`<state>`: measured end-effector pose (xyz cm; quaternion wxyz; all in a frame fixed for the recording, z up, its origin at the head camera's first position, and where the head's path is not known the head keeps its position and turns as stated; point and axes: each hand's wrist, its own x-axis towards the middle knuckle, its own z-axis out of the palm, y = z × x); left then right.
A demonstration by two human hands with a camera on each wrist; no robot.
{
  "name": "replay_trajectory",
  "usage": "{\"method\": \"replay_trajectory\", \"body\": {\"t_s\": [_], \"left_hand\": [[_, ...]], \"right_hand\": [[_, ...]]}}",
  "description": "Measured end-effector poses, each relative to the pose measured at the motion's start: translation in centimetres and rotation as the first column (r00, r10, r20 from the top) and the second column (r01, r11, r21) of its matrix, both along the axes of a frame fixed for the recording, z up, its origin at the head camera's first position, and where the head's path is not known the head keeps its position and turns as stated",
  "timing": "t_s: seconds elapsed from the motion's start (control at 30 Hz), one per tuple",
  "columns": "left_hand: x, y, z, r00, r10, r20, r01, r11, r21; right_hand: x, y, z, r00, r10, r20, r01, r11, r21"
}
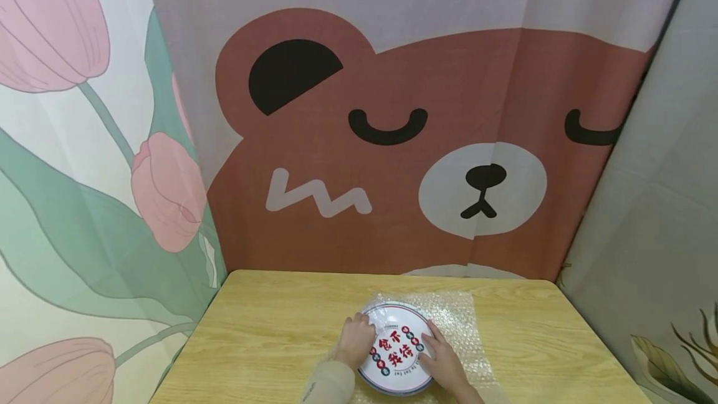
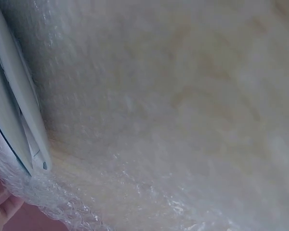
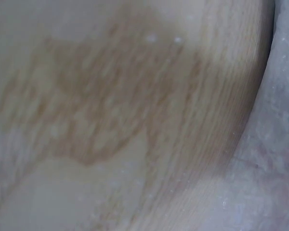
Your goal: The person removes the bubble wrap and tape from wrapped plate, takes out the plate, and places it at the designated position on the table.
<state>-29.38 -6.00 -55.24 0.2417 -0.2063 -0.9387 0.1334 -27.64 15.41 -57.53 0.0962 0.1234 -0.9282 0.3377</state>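
White, round plate point(image 1: 395, 345) with a dark-edged rim, face up over clear bubble wrap point(image 1: 457, 320) on the near part of the wood-grain tabletop point(image 1: 275, 335), about midway between its sides. Red characters across the middle of the plate, flanked by curved rows of small red and dark discs. Hidden from above: whether fully resting on the wrap or slightly raised.

At the plate's left edge, left hand point(image 1: 355, 340) with fingers curled in narrow, holding the rim; pale sleeve point(image 1: 331, 380) at that wrist. At the right edge, right hand point(image 1: 444, 360) gripping the rim, thumb laid over the face of the plate, fingers along the side.

Bubble wrap spread out beyond the plate, mostly to the back and right, flat against the tabletop. In the left wrist view, two pale edges point(image 2: 25, 96) close together, with a narrow gap and crinkled wrap just beside. In the right wrist view, mostly blurred wood grain.

Behind the tabletop, hanging cloth point(image 1: 449, 80) printed with a brown, closed-eyed bear; to the left, pink tulips point(image 1: 168, 192) with green leaves; to the right, greyish cloth point(image 1: 656, 173) with a plant print low down.
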Motion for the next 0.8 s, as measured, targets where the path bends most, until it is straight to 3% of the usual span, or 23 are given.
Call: {"method": "replay_trajectory", "body": {"t_s": [0.37,0.8], "left_hand": [[0.05,0.21,0.18,0.999,0.023,0.047,-0.023,1.000,-0.013],[0.05,0.21,0.11,0.999,0.022,0.024,-0.022,1.000,-0.002]], "right_hand": [[-0.08,0.03,-0.10,1.000,0.002,0.007,-0.002,1.000,0.002],[-0.19,0.11,-0.22,1.000,0.009,-0.001,-0.009,1.000,0.013]]}}
